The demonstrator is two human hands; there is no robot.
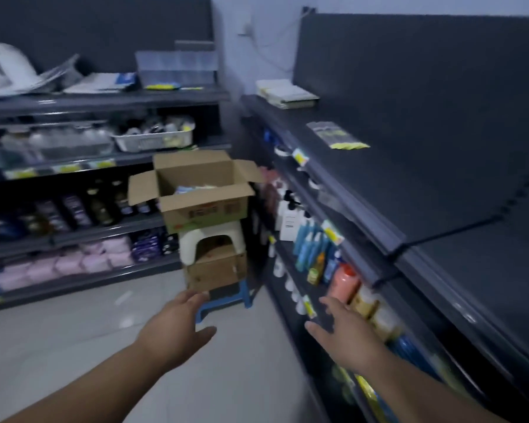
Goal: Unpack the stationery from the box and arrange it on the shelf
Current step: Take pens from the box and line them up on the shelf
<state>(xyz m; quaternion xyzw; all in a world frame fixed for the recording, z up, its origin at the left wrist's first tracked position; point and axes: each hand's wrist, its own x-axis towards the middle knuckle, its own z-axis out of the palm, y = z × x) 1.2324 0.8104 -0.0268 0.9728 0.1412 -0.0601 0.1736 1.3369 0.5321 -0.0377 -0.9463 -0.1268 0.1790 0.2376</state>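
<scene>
I am reaching both arms forward: left hand [177, 328] and right hand [345, 334] are both spreading loose, nearly straight fingers and gripping nothing. The box [202, 206] is sitting well ahead of my fingertips, beyond them and higher, more in line with the left hand; the right is hanging nearer the shelf [409, 184] edge on my right. Box long side is running roughly across my view, all four flaps folding outward. Material: brown corrugated card, matte, printed front face. Pale stationery [196, 188] is showing just inside, blurred. It is perching on a smooth white plastic stool [211, 239], itself on a second carton [217, 271] on a blue stool [226, 300]; I am judging this stack tippy. A glossy packet [336, 135] and flat notebooks [287, 94] are lying on the dark shelf top
</scene>
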